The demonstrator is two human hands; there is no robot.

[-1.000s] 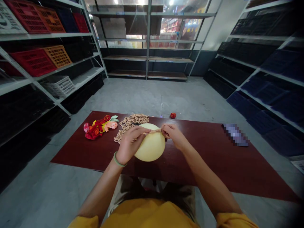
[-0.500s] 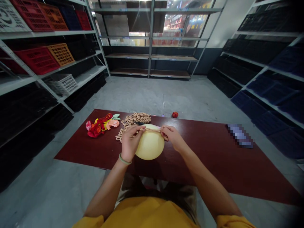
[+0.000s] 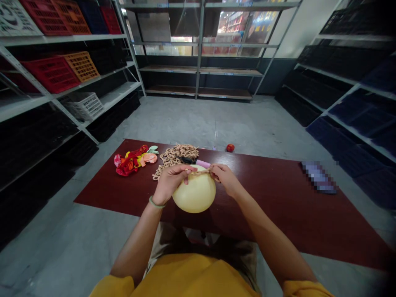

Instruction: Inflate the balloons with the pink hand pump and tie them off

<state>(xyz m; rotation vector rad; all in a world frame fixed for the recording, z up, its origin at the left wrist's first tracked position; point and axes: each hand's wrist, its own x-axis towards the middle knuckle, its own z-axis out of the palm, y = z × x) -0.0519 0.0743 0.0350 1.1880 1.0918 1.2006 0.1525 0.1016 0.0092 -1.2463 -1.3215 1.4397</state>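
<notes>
Pinching one end of a tan strand with the left hand, thumb and forefinger brought together and the palm apparently lying along the left side of a pale yellow balloon, perhaps as a brace against rolling. Gripping the strand's opposite end with the right hand, curled closed above the balloon's right side and hiding that end. Stretching the strand across the balloon's top, probably for a short, straight length between two sets of fingertips; cannot tell whether joined to the balloon or separate from it. Holding the balloon midway between both hands, over the near part of the desk, likely for steadiness close to the body; cannot tell whether touching the wood.

Having a heap of tan loops just behind and left of the balloon, presumably for easy reach. Also having a pink tube and a black piece directly behind the balloon, partly masked by it. Farther left of the balloon, showing bunched, limp colourful pieces, perhaps grouped for room to work; well to its right, a blurred flat object, apparently set aside.
</notes>
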